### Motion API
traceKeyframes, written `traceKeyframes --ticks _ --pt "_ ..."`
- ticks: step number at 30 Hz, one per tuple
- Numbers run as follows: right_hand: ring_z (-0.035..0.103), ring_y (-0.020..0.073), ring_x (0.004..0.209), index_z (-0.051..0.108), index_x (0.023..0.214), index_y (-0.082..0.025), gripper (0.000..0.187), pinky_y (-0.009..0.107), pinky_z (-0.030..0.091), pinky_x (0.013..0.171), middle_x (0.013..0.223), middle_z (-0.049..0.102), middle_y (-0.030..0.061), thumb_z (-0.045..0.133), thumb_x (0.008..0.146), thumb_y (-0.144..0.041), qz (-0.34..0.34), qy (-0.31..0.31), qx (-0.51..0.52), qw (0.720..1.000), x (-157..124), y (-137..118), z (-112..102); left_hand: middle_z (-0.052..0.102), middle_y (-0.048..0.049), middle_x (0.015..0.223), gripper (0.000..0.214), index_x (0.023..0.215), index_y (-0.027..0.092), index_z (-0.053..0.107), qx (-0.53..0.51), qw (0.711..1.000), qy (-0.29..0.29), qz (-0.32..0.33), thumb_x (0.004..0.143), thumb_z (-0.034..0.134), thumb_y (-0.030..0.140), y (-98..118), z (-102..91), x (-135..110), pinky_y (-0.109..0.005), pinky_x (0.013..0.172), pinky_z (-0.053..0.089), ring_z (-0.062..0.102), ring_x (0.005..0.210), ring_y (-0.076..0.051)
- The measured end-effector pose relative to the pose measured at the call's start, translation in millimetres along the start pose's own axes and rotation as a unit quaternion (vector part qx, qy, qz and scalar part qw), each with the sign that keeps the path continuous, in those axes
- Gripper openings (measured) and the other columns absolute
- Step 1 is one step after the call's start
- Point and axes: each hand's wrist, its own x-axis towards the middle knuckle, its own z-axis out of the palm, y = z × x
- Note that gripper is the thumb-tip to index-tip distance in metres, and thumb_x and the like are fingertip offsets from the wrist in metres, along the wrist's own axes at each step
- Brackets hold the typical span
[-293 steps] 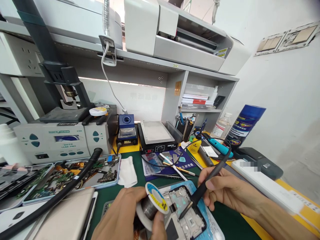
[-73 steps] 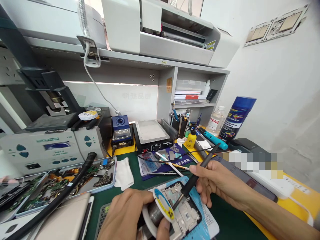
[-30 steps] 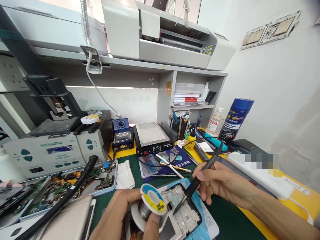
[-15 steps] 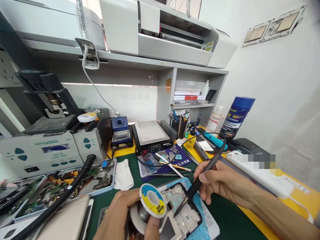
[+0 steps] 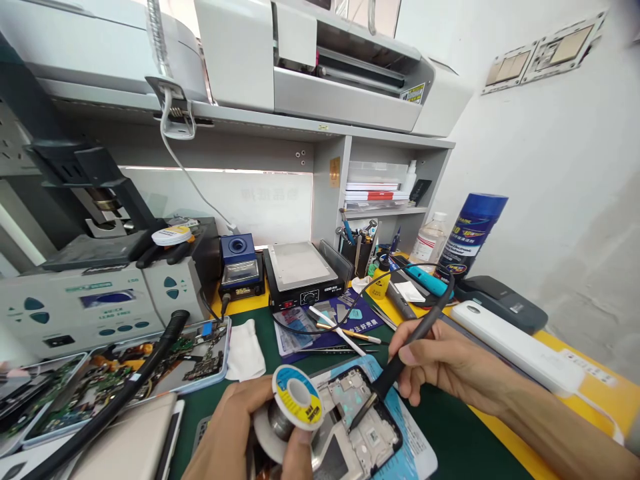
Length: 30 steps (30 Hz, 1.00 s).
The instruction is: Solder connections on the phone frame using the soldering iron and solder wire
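Low in the middle of the view, my left hand is closed around a solder spool with a blue and yellow label. Grey wire is wound on its core. My right hand grips a black soldering iron, its tip slanting down to the left. That tip is at an opened phone frame; whether it touches the metal I cannot tell. The frame lies on a blue and white sheet over the green mat. The spool hides part of the frame's left side.
Trays of circuit boards and a black hose stand left. Behind are a soldering station and a hot plate. A blue spray can and a white power strip are right. The iron's cable loops behind my hands.
My left hand and the spool have shifted slightly left, uncovering more of the phone frame. The right hand and the iron are almost where they were.
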Motion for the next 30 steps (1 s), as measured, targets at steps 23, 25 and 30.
traceKeyframes --ticks 23,25,30 --pt "0.076 0.0218 0.058 0.076 0.080 -0.011 0.012 0.028 0.063 0.054 0.059 0.075 0.0074 0.083 0.073 -0.018 0.009 -0.007 -0.001 1.000 0.8 -0.4 0.5 0.070 0.0030 0.056 0.029 0.054 0.028 0.060 -0.045 0.999 0.024 0.001 0.083 0.060 0.030 5.6 4.8 1.9 -0.029 0.061 0.062 0.072 0.059 -0.019" --pt "0.076 0.0217 0.060 0.076 0.080 -0.012 0.011 0.029 0.063 0.055 0.060 0.076 0.0075 0.082 0.074 -0.017 0.008 -0.006 0.000 1.000 0.6 -0.4 0.4 0.070 0.0020 0.058 0.030 0.054 0.028 0.060 -0.048 0.999 0.021 0.006 0.084 0.060 0.031 6.0 3.6 -0.3 -0.029 0.061 0.062 0.073 0.061 -0.019" --pt "0.075 0.0220 0.057 0.075 0.079 -0.012 0.014 0.028 0.062 0.052 0.058 0.075 0.0070 0.085 0.072 -0.020 0.007 -0.004 0.000 1.000 0.8 0.9 0.0 0.069 0.0012 0.057 0.029 0.054 0.028 0.059 -0.051 0.998 0.019 0.014 0.083 0.059 0.032 6.9 1.7 -2.0 -0.027 0.058 0.061 0.075 0.066 -0.021"
